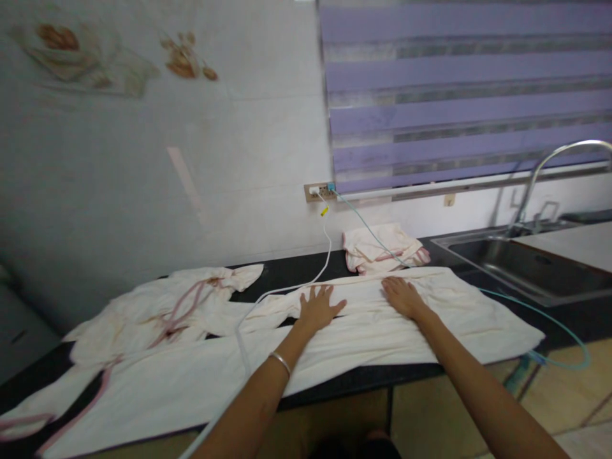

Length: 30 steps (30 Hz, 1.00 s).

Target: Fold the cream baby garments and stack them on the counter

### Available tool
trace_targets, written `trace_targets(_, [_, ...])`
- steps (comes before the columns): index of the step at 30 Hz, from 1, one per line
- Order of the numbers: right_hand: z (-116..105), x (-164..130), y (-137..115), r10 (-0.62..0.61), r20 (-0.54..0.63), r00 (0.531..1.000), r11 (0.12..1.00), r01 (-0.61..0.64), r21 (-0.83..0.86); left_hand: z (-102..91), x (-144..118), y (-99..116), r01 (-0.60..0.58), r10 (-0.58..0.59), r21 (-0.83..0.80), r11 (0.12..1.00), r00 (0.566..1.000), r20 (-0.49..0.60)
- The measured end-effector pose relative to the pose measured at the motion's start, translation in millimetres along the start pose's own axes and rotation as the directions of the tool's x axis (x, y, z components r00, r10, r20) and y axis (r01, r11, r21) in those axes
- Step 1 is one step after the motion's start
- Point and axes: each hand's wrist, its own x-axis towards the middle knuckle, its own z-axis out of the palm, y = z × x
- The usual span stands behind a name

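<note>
Where your left hand (319, 310) rests: palm down on the long white garment (354, 344), fingers spread apart, thumb pointing toward your right hand (401, 297).
Right hand: laid flat on the same garment near its far edge, fingers close together and angled leftward; its thumb is hard to make out.
Garment under fingers: directly beneath both sets of fingertips, extending well past them to either side; creases run lengthwise between and in front of your hands.
Pink-trimmed end: bunched white cloth (134, 312) lies left of your left hand; you cannot tell whether it joins the garment.
White cord (275, 291): drops from the wall socket (323, 192), crosses the garment and passes near your left forearm.
Teal cord (364, 222): crosses the folded cloth (382, 245) against the wall, beyond your right fingertips.
Counter (280, 264): dark, beneath the fabric; sink (497, 253) to the right.
</note>
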Motion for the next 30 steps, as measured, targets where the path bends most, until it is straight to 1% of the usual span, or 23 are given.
trace_targets(2, [1.8,1.9,3.6,0.0,-0.037,0.999,1.0,0.001,0.023,1.3,-3.8,-3.5,-0.008,0.008,0.018,1.0,1.0,-0.029])
trace_targets(4, [4.4,3.5,6.4,0.007,-0.09,0.996,0.998,-0.001,0.066,1.4,-8.5,-2.5,0.009,-0.007,0.034,0.999,0.998,-0.066])
trace_targets(6, [7.2,4.8,8.2,0.023,-0.14,0.99,0.995,-0.009,0.096,-0.1,-13.4,1.3,0.032,-0.025,0.043,0.999,0.991,-0.135])
trace_targets(8, [9.8,6.1,9.5,0.052,-0.187,0.981,0.993,-0.03,0.115,-2.7,-18.1,5.4,0.069,-0.057,0.047,0.997,0.972,-0.229])
trace_targets(10, [12.0,7.6,11.0,0.082,-0.225,0.971,0.989,-0.052,0.135,-5.6,-22.3,8.0,0.132,-0.111,0.045,0.99,0.942,-0.316])
trace_targets(11, [13.1,8.4,11.8,0.094,-0.235,0.967,0.988,-0.061,0.143,-6.8,-24.1,8.7,0.167,-0.142,0.044,0.985,0.928,-0.344])
trace_targets(13, [14.8,9.7,13.7,0.115,-0.238,0.965,0.985,-0.08,0.151,-8.3,-26.8,9.4,0.221,-0.191,0.042,0.974,0.911,-0.365])
trace_targets(17, [16.0,10.3,16.5,0.129,-0.222,0.966,0.984,-0.097,0.148,-7.1,-28.7,9.9,0.254,-0.233,0.028,0.967,0.921,-0.313])
trace_targets(22, [12.7,9.4,14.8,0.066,-0.18,0.981,0.996,-0.055,0.064,-4.0,-27.6,10.5,0.291,-0.288,-0.009,0.957,0.944,-0.16])
trace_targets(24, [11.0,8.8,13.2,0.048,-0.167,0.985,0.999,-0.046,0.011,-7.0,-25.3,7.7,0.281,-0.279,-0.004,0.96,0.954,-0.108])
trace_targets(26, [9.7,8.0,12.0,0.041,-0.162,0.986,0.998,-0.047,-0.031,-14.9,-21.5,-1.8,0.232,-0.229,0.017,0.973,0.969,-0.087])
trace_targets(27, [9.3,7.6,11.7,0.038,-0.162,0.986,0.998,-0.046,-0.045,-20.9,-19.3,-10.2,0.201,-0.198,0.027,0.979,0.977,-0.084])
trace_targets(28, [9.1,7.3,11.7,0.033,-0.165,0.986,0.998,-0.042,-0.055,-28.1,-17.1,-21.4,0.17,-0.167,0.037,0.985,0.982,-0.087])
trace_targets(30, [9.4,7.0,12.4,0.023,-0.175,0.984,0.998,-0.034,-0.06,-44.9,-14.1,-50.5,0.134,-0.129,0.047,0.99,0.988,-0.089])
